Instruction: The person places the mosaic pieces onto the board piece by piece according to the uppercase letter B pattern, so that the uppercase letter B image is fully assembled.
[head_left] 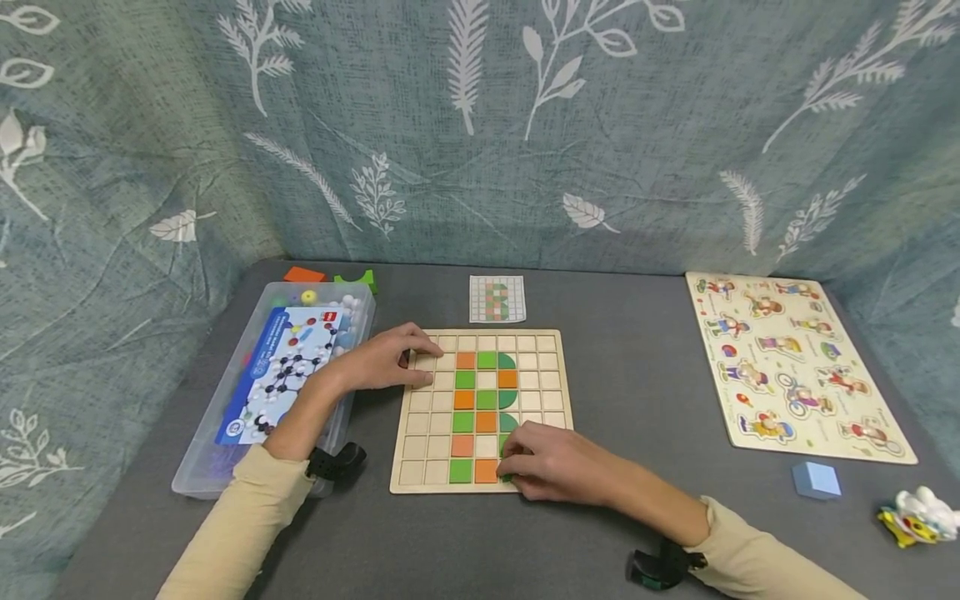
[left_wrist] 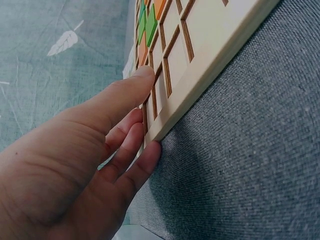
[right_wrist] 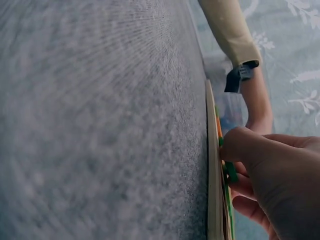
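Observation:
A wooden grid board (head_left: 409,446) lies on the grey cloth, with orange, green and plain squares and dark green rounded pieces set in its middle columns. My left hand (head_left: 386,358) rests at the board's far left corner, its thumb (left_wrist: 142,75) on the top surface and the other fingers by the edge. At the near side of the board, my right hand (head_left: 558,462) pinches a green piece (right_wrist: 231,171) between thumb and fingers over the bottom row. Most of that piece is hidden by the fingers in the head view. Behind the board lies a small pattern card (head_left: 497,299).
To the left, a clear plastic box (head_left: 197,479) holds molecule model parts. Orange (head_left: 304,274) and green blocks (head_left: 366,281) lie behind it. On the right are a wooden picture puzzle (head_left: 787,358), a light blue cube (head_left: 817,481) and a small toy figure (head_left: 918,518).

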